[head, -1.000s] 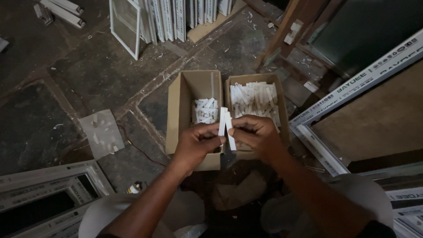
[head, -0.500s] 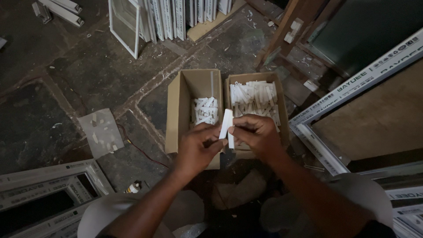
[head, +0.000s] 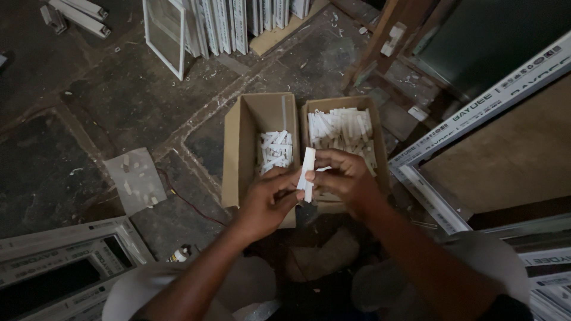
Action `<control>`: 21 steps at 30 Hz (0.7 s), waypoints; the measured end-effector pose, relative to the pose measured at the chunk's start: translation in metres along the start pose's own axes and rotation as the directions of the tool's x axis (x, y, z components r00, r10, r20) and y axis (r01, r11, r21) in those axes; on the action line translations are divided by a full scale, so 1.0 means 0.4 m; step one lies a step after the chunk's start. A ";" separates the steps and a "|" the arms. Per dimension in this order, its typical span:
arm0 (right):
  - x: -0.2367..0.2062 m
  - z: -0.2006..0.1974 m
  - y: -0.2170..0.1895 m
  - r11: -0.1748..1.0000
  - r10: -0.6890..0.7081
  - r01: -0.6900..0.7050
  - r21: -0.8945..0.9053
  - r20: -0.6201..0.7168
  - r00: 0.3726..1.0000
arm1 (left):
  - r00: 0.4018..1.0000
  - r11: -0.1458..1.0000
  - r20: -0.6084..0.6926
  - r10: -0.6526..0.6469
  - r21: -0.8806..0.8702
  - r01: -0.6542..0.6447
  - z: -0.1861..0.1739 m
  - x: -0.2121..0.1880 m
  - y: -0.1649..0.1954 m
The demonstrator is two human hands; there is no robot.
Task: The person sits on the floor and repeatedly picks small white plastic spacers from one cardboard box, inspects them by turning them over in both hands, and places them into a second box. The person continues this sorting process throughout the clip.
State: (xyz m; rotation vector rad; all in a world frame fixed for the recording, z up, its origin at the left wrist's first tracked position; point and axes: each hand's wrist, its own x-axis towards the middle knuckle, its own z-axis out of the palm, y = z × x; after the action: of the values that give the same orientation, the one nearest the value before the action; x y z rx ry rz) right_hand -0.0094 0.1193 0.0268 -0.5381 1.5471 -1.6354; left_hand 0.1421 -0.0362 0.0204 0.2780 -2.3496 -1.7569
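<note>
Your left hand (head: 269,199) and right hand (head: 344,178) had closed together on the white strip (head: 307,167), now tipped upright over the seam between the left box (head: 238,148) at ten o'clock and the fuller right box (head: 372,107) at one o'clock.

Dim overhead light; murky shadows; slight softness

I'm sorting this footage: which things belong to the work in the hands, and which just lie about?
In use: left hand, right hand, white strip, left box, right box.
Lying about: window frames, small bottle, red wire, plastic sheet.
</note>
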 end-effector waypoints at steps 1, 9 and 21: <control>0.000 -0.003 -0.003 0.998 0.012 -0.013 0.054 0.021 1.000 | 1.000 1.000 0.014 -0.007 -0.010 0.007 0.001 0.000 -0.003; 0.009 -0.025 0.010 0.958 0.132 -0.150 0.244 0.088 0.987 | 0.989 0.978 0.091 -0.115 -0.165 0.129 0.001 0.004 0.006; 0.025 -0.014 0.053 0.943 0.144 -0.138 0.302 0.002 0.990 | 0.991 0.954 0.118 -0.064 -0.285 0.095 -0.010 -0.004 0.006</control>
State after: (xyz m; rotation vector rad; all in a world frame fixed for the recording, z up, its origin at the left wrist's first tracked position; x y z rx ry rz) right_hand -0.0141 0.1167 0.0033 -0.2408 1.2849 -1.7269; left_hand 0.1444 -0.0389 0.0237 0.2407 -2.1331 -2.1740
